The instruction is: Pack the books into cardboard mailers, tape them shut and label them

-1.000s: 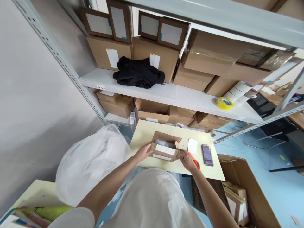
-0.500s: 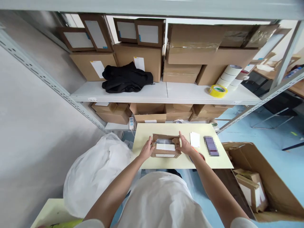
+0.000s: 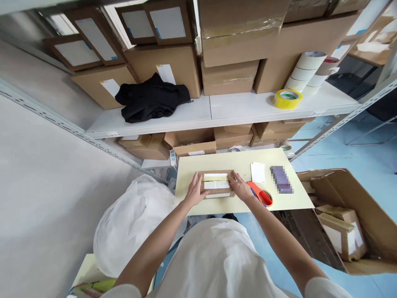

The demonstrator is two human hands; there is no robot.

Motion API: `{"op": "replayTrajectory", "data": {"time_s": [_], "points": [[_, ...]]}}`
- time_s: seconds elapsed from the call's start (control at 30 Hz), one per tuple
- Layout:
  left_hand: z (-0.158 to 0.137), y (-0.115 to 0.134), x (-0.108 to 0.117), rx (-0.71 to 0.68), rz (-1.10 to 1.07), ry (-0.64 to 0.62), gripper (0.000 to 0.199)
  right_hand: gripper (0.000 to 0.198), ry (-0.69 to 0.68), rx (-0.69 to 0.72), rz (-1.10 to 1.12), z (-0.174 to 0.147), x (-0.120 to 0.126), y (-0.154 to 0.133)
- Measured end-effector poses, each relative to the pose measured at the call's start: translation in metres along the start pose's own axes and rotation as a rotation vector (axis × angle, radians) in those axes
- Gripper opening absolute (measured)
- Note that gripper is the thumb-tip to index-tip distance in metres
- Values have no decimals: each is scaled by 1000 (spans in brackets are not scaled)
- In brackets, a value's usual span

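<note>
A small brown cardboard box (image 3: 218, 191) with white strips on its top and front sits on the pale yellow table (image 3: 189, 163). Its top flaps lie folded over, with a narrow yellowish gap showing between them. My left hand (image 3: 194, 189) grips the box's left end, thumb at the front. At the right end, my right hand (image 3: 241, 186) holds the box with its fingers on the top edge. Close by my right wrist is an orange tape dispenser (image 3: 259, 192). White cards (image 3: 257, 172) and a blurred purple item (image 3: 281, 179) lie farther right.
Behind the table, a shelf (image 3: 238, 101) bears cardboard boxes (image 3: 231, 78), a black garment (image 3: 151, 99) and yellow tape (image 3: 287, 99). A white plastic bag (image 3: 133, 223) stands left. On the right, a large open carton (image 3: 372, 211) holds smaller boxes.
The box's raised top flaps have folded down, covering the clear wrapped contents. Both hands have stayed at its ends. The view has tilted and moved closer to the shelf.
</note>
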State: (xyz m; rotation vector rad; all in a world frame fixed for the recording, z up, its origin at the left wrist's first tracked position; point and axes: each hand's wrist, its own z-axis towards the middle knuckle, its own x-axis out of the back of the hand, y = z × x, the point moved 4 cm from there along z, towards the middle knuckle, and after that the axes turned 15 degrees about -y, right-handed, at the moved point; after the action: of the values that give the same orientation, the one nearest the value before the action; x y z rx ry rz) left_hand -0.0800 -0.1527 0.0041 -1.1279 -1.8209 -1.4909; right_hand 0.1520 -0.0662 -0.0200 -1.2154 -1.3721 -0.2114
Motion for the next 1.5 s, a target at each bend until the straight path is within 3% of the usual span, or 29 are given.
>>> {"op": "replayTrajectory", "data": {"time_s": [0.13,0.23,0.33,0.5,0.6,0.7,0.8,0.9,0.97,1.03,1.17,1.3,1.4,1.5], "points": [[16,27,10,-12,276,-144,106,46,32,10,4,8,10,-7],[31,36,13,-28,359,-241,95,42,83,-1,34,-8,21,-1],[39,32,11,-25,362,-293,87,40,120,-155,22,-43,31,30],[37,22,2,-5,292,-242,88,34,-96,-454,-94,-90,19,86],[35,23,-3,16,271,-219,85,29,-242,-547,-45,-91,1,95],[33,27,-5,40,246,-200,84,27,-281,-590,7,-86,-3,98],[29,31,-7,50,198,-192,84,34,-180,-508,71,-79,26,104],[24,33,-12,55,152,-178,85,34,16,-308,253,-59,79,95],[20,32,-16,71,130,-166,87,34,88,-143,355,-35,111,73],[18,32,-19,85,116,-156,88,37,69,8,427,-7,129,39],[15,35,-19,65,99,-149,87,43,-146,127,371,42,125,-26],[11,41,-10,2,-12,-119,83,46,-270,131,169,60,107,-46],[12,46,0,-25,-349,-10,60,46,-279,136,119,61,102,-40],[17,46,10,106,-935,269,49,45,-273,164,128,60,103,-35]]}}
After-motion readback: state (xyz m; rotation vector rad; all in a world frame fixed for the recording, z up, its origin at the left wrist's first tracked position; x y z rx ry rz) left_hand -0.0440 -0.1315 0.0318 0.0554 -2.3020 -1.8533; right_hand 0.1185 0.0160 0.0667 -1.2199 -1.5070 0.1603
